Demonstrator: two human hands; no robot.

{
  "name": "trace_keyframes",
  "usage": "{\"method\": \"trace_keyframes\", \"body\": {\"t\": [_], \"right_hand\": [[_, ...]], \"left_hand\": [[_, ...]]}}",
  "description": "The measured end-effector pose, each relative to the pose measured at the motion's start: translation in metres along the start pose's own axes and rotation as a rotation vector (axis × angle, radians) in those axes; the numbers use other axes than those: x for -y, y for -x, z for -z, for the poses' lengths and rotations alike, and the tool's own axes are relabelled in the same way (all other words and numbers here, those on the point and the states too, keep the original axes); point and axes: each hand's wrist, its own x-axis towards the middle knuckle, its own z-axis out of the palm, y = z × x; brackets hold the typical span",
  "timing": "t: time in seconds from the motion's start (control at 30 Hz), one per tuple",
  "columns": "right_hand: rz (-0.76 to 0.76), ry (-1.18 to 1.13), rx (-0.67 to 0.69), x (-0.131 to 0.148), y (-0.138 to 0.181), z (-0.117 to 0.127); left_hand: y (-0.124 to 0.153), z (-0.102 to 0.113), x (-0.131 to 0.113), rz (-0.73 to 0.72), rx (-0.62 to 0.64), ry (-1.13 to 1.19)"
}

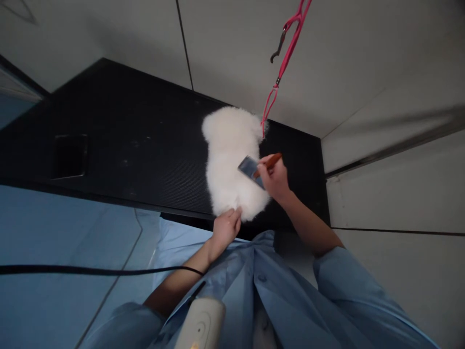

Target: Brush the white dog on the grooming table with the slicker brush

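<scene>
White fluffy animal (230,155), frame centre, on worktop (163,140): probably soft, delicate; best steadied lightly. Right hand (274,180): grip round handle of brush (249,166), likely light, stiff. Left hand (225,229): grip apparently pinching rear fur.

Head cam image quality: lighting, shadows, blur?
Head view: dim overall, black table losing most surface detail; white animal stands out bright, fur shading faint. Head view: soft shadows on the pale wall. Head view: brush looks slightly smeared, possibly motion blur.
</scene>
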Motion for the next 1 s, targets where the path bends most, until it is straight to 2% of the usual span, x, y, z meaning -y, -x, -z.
{"method": "trace_keyframes", "body": {"t": [0.07, 0.1, 0.13, 0.17, 0.23, 0.27, 0.33, 0.37, 0.4, 0.43, 0.5, 0.53, 0.57, 0.6, 0.67, 0.7, 0.73, 0.83, 0.87, 0.9, 0.97, 1.0], "right_hand": [[-0.015, -0.032, 0.202, -0.006, 0.005, -0.001], [-0.046, -0.043, 0.242, -0.01, 0.006, 0.0], [-0.08, -0.051, 0.197, -0.014, 0.007, 0.001], [-0.109, -0.059, 0.073, -0.018, 0.008, 0.003], [-0.118, -0.077, -0.213, -0.025, 0.012, 0.007], [-0.101, -0.087, -0.252, -0.027, 0.016, 0.008], [-0.075, -0.129, -0.085, -0.032, 0.026, 0.009], [-0.09, -0.159, 0.012, -0.034, 0.03, 0.009], [-0.125, -0.185, 0.037, -0.037, 0.033, 0.008], [-0.169, -0.201, -0.032, -0.04, 0.035, 0.009], [-0.236, -0.194, -0.348, -0.047, 0.038, 0.012], [-0.241, -0.184, -0.46, -0.05, 0.041, 0.014], [-0.227, -0.182, -0.469, -0.052, 0.044, 0.015], [-0.203, -0.195, -0.375, -0.054, 0.047, 0.015], [-0.174, -0.245, -0.093, -0.055, 0.055, 0.013], [-0.182, -0.264, -0.025, -0.055, 0.057, 0.011], [-0.198, -0.27, -0.049, -0.054, 0.059, 0.01], [-0.201, -0.228, -0.361, -0.05, 0.06, 0.009], [-0.175, -0.212, -0.341, -0.048, 0.06, 0.008], [-0.143, -0.201, -0.22, -0.046, 0.061, 0.007], [-0.113, -0.191, 0.11, -0.042, 0.062, 0.005], [-0.122, -0.189, 0.173, -0.04, 0.06, 0.005]], "left_hand": [[-0.001, -0.002, 0.004, 0.005, -0.023, 0.035], [-0.001, -0.001, 0.006, 0.005, -0.039, 0.051], [0.0, 0.0, 0.009, 0.009, -0.061, 0.062], [0.0, 0.002, 0.012, 0.018, -0.098, 0.062], [0.003, 0.01, 0.016, 0.043, -0.238, 0.046], [0.005, 0.015, 0.017, 0.048, -0.333, 0.044], [0.008, 0.025, 0.015, 0.011, -0.507, 0.079], [0.008, 0.028, 0.012, -0.033, -0.549, 0.113], [0.005, 0.029, 0.009, -0.09, -0.546, 0.146], [0.001, 0.029, 0.005, -0.148, -0.512, 0.169], [-0.014, 0.022, 0.0, -0.214, -0.41, 0.17], [-0.023, 0.017, 0.0, -0.212, -0.369, 0.152], [-0.034, 0.012, 0.003, -0.185, -0.345, 0.13], [-0.045, 0.006, 0.008, -0.145, -0.331, 0.114], [-0.065, -0.002, 0.022, -0.065, -0.297, 0.104], [-0.072, -0.005, 0.031, -0.041, -0.275, 0.104], [-0.078, -0.006, 0.038, -0.027, -0.253, 0.102], [-0.084, -0.004, 0.053, -0.032, -0.188, 0.079], [-0.084, -0.002, 0.056, -0.039, -0.171, 0.074], [-0.084, -0.001, 0.057, -0.047, -0.159, 0.073], [-0.083, 0.0, 0.058, -0.053, -0.155, 0.081], [-0.083, 0.0, 0.059, -0.05, -0.16, 0.086]]}}
